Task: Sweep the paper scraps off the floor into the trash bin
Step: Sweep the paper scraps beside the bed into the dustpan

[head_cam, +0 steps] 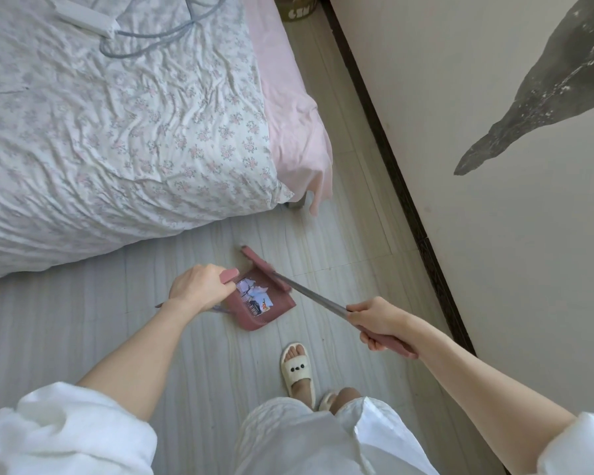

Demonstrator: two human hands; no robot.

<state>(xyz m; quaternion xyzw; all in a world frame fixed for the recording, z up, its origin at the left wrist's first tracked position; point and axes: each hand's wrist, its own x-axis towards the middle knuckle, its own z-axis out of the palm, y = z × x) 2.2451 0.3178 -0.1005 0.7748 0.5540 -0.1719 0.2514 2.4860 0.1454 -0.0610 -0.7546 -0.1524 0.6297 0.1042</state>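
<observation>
Now the left hand (196,286) grips the dustpan (264,310) handle and the right hand (378,323) is closed round the broom (309,296) shaft; paper scraps (256,291) already lie in the pan. Keep it level when lifting. No trash bin can be identified, and the broom head is mostly hidden

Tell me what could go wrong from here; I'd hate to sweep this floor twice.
1. The paper scraps lie loose in the dustpan, near its open lip; if the left hand tips the handle, they may slide back onto the floor.
2. The broom, held by the right hand, rests against the pan's mouth; pulling it away quickly could flick scraps out.
3. The slippered foot stands close by and could kick the pan.
</observation>
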